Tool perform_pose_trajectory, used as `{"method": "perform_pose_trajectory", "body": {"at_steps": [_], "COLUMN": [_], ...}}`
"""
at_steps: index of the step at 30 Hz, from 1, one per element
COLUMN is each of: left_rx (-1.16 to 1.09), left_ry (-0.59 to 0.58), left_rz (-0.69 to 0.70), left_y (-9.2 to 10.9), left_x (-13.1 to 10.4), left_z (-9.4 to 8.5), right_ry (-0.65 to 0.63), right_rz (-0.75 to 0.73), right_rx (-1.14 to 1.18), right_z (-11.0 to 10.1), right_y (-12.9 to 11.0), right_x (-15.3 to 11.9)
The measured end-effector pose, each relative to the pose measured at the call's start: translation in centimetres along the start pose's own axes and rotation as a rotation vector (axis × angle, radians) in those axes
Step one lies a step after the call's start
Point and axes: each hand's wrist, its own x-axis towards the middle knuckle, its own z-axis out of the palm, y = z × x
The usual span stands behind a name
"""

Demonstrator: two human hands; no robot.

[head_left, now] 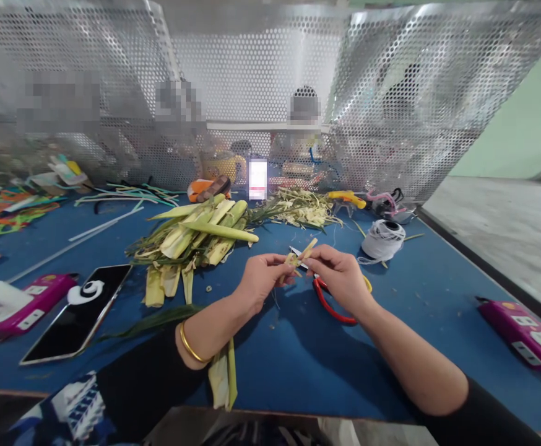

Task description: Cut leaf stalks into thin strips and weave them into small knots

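Observation:
Between my two hands is a small pale yellow-green strip of husk [308, 248], bent over at its left end. My left hand [267, 277] pinches that bent end with thumb and fingers. My right hand [338, 271] grips the strip's other part, its fingers closed close beside the left ones. Beneath the hands lie scissors [330, 310] with red handles, the blades partly hidden by my fingers. To the left rests a pile of green and yellow husks [205, 229]. A white spool of thread [382, 240] stands beyond my right hand.
A phone [78, 319] and a magenta power strip [36, 300] lie at left, another magenta power strip [523, 331] at right. Shredded husk [298, 207] lies at the back before a perforated metal screen [256, 68]. Loose husk pieces [221, 378] lie by the front edge.

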Motion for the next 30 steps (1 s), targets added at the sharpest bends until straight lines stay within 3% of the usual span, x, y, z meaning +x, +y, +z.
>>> {"method": "perform_pose_trajectory", "body": {"at_steps": [7, 19, 30], "left_rx": [0.110, 0.122, 0.384], "left_ry": [-0.052, -0.034, -0.108], "left_rz": [0.051, -0.006, 0.240], "left_y": [-0.4, 0.0, -1.4], "left_x": [-0.5, -0.4, 0.2], "left_z": [0.4, 0.6, -0.3], "right_ry": [0.056, -0.078, -0.050], "right_rz": [0.132, 0.245, 0.163], "right_rx": [0.141, -0.164, -0.411], "right_z": [0.5, -0.1, 0.3], "right_y": [0.3, 1.7, 1.0], "right_x": [-0.1, 0.0, -0.4]}}
